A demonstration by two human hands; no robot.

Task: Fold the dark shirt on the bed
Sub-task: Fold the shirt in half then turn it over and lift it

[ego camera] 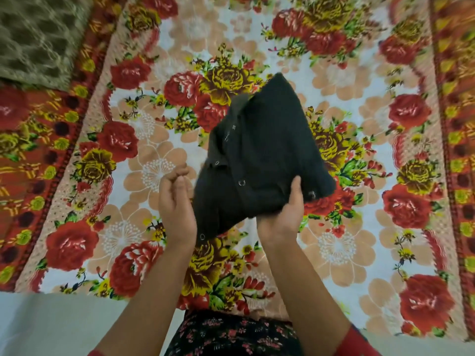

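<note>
the right hand (281,214) was clamped on the folded dark shirt (259,155), lifted over the bed (359,227). the left hand (176,206) was loosely curled, empty, just beside its left edge.

Bright, even light with faint shadows, motion blur throughout, wide-angle bending at the edges.
</note>
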